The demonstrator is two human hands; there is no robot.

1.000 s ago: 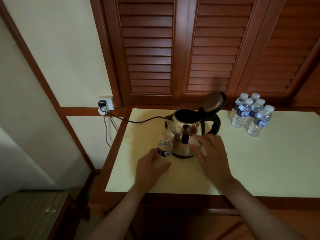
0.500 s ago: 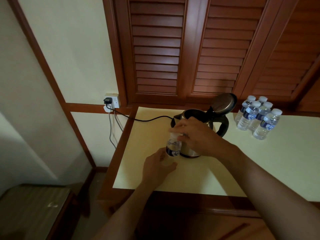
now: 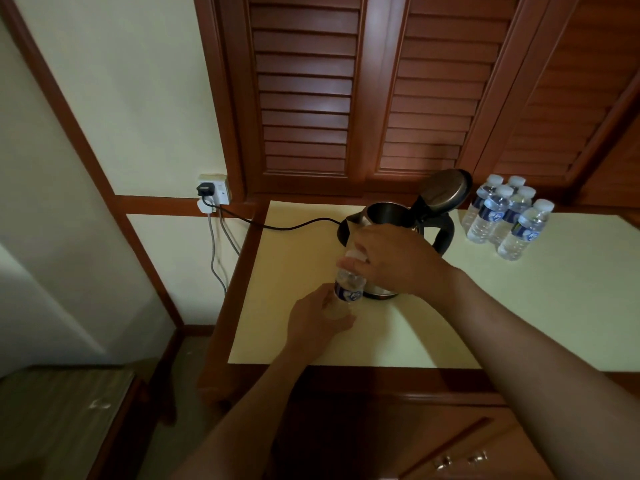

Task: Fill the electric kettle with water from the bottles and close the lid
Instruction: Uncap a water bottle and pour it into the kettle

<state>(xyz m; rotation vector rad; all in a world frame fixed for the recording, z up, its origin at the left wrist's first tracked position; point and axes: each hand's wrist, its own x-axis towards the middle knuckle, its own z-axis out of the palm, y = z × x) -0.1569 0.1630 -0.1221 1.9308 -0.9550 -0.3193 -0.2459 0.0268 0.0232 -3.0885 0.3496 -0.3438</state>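
moved since a second ago: the right hand (image 3: 391, 261) has come off the kettle (image 3: 384, 211) and now curls over the cap (image 3: 356, 255). the left hand (image 3: 318, 320) wraps the low part of the bottle (image 3: 349, 289), which stands upright on the counter (image 3: 519, 306) just in front of the kettle. squeezing that thin bottle as the cap frees could spurt water towards the cord (image 3: 294, 226). the lid (image 3: 445, 188) stands open, with spare bottles (image 3: 502, 216) at right.

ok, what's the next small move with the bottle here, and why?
Probably twist the white cap off the small clear plastic bottle with the right hand. It pinches the cap, the left hand grips the bottle's lower part, and the steel electric kettle behind stands with its lid open, ready for water.
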